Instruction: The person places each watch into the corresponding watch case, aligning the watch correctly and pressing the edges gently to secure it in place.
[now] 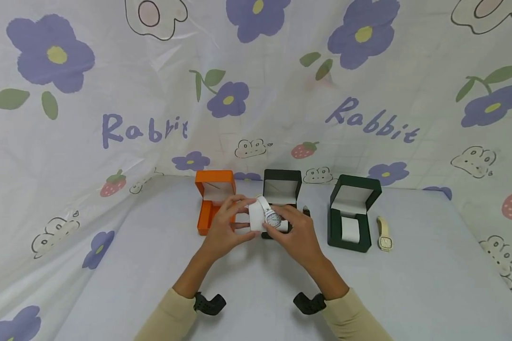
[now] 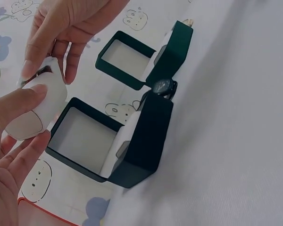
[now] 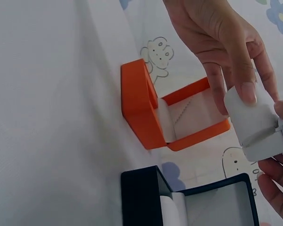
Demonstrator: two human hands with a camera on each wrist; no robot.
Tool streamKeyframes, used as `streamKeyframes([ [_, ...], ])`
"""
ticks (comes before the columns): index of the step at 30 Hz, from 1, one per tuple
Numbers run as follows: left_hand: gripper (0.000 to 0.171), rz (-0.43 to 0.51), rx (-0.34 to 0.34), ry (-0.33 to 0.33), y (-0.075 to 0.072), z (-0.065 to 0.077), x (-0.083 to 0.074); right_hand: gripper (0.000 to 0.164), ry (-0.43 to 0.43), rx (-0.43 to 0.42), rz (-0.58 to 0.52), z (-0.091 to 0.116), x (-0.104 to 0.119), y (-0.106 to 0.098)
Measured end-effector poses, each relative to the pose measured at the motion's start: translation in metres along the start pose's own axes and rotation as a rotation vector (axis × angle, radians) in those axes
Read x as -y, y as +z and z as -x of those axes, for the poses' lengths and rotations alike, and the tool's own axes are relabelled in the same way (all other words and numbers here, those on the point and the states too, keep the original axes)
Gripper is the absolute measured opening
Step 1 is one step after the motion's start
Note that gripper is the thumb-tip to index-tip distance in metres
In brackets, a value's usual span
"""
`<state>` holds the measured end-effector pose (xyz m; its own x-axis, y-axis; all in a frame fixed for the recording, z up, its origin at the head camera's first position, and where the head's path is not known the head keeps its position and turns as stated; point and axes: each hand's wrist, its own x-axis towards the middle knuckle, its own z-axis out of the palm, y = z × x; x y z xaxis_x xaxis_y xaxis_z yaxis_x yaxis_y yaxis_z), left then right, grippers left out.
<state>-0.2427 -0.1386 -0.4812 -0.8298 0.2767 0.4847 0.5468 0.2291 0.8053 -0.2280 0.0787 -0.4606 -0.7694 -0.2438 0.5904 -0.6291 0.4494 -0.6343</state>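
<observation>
A white watch cushion (image 1: 256,219) is held up between both hands over the table. My left hand (image 1: 223,233) grips the cushion, its thumb on one face and its fingers behind. Around the cushion lies a white-strapped watch (image 1: 273,219) with a silver case, which my right hand (image 1: 297,235) pinches at its case and strap. Behind the left hand stands an open orange watch box (image 1: 203,219), its inside partly hidden. An open dark green box (image 1: 282,173), with a white cushion in it, is partly covered by the right hand.
Another open green box (image 1: 333,232) with a white cushion (image 1: 350,230) stands to the right. Beside it lies a gold watch (image 1: 385,241). A black watch (image 2: 163,87) rests between the two green boxes. A patterned sheet (image 1: 277,85) hangs behind the table.
</observation>
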Motion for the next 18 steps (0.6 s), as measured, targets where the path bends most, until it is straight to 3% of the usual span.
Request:
streamKeyframes([
  [5,0.071,0.011,-0.018,-0.007,-0.0001,-0.0012,0.0008,0.051,-0.016,0.053,0.023,0.0006,0.0002,-0.0015],
  [12,0.070,0.039,-0.030,-0.026,-0.0017,-0.0003,0.0053,0.067,0.002,0.192,0.049,0.0027,-0.0012,-0.0091],
  [18,0.070,0.066,-0.027,-0.036,-0.0007,0.0013,0.0050,0.068,0.012,0.193,0.041,0.0038,-0.0055,-0.0096],
])
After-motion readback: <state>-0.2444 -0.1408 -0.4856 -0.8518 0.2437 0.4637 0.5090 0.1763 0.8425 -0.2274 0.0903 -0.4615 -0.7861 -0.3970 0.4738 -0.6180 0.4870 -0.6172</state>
